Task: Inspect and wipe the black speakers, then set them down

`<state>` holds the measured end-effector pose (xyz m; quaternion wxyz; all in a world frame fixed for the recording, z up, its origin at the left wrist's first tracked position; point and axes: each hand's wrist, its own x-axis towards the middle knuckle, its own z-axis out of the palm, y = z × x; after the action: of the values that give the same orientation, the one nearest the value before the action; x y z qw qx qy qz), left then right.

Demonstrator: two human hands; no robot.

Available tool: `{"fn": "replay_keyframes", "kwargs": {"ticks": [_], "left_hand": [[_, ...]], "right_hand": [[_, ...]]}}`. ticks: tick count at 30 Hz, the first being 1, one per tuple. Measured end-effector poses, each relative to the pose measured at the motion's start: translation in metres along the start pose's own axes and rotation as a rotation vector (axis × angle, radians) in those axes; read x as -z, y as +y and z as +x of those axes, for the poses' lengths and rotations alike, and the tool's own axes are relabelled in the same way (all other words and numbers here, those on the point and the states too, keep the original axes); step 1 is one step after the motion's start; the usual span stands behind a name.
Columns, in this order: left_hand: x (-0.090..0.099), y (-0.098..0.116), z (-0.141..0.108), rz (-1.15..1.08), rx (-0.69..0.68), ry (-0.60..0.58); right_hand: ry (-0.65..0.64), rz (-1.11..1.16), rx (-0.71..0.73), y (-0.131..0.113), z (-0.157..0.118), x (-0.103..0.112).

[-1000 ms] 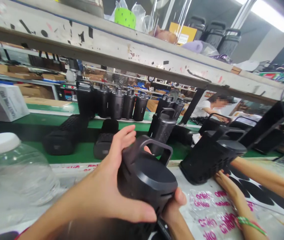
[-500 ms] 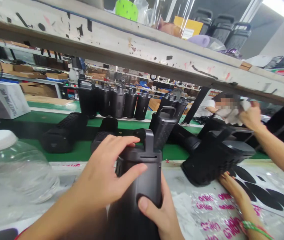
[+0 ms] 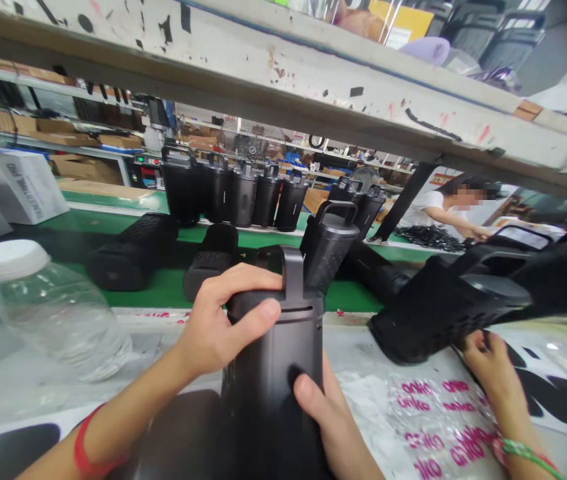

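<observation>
A black portable speaker point(image 3: 268, 393) with a looped handle on its top end stands upright, slightly tilted, close in front of me. My left hand point(image 3: 226, 317), above a red wristband, grips its top, fingers behind by the handle base and thumb on the front edge. Lower down, my right hand point(image 3: 330, 417) wraps round its right side with the thumb on the front; the other fingers are hidden behind it. Just beyond the handle, another black speaker point(image 3: 330, 247) leans on the green belt point(image 3: 258, 260). The held speaker's bottom is out of view.
A co-worker's hand point(image 3: 493, 373) works at a white sheet of black ovals, beside a lying speaker point(image 3: 438, 313). A clear bottle point(image 3: 58, 313) stands left. Printed plastic bags point(image 3: 438, 427) lie right. Several speakers stand behind the belt, under a shelf beam point(image 3: 263, 73); a person sits beyond.
My left hand has shifted a little on the speaker's top, its thumb now nearer the upper edge. The co-worker's raised hand with a white cloth-like thing has left the view; their other hand moved right.
</observation>
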<state>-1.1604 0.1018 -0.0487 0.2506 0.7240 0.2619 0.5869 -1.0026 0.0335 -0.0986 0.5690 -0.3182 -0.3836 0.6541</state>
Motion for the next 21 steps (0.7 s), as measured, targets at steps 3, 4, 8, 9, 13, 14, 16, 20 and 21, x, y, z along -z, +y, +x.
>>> {"fn": "replay_keyframes", "kwargs": {"ticks": [3,4,8,9,13,14,16,20,21], "left_hand": [[-0.003,-0.004,0.001,0.072,0.069,0.015],[-0.005,-0.005,0.001,0.09,0.094,0.015],[-0.011,-0.007,0.001,0.08,0.166,-0.003],[-0.012,-0.008,0.001,0.068,0.177,-0.012],[-0.016,-0.015,-0.002,0.094,0.237,-0.069],[-0.017,-0.018,-0.004,0.116,0.257,-0.09],[-0.019,-0.024,-0.008,0.134,0.311,-0.147],[-0.019,-0.034,-0.017,0.087,0.446,-0.314],[-0.018,-0.034,-0.018,0.092,0.464,-0.364]], "right_hand": [[0.095,-0.03,-0.025,-0.001,0.005,0.001],[0.112,-0.033,-0.023,0.0,0.007,0.002],[0.121,-0.041,0.009,0.003,0.012,0.011],[0.118,-0.041,0.008,0.004,0.012,0.013],[0.167,-0.024,-0.014,0.005,0.016,0.017],[0.198,-0.011,-0.019,0.005,0.017,0.018],[0.256,0.033,-0.034,0.002,0.02,0.021],[0.306,0.173,-0.069,-0.007,0.027,0.032],[0.325,0.21,-0.069,-0.009,0.028,0.035]]}}
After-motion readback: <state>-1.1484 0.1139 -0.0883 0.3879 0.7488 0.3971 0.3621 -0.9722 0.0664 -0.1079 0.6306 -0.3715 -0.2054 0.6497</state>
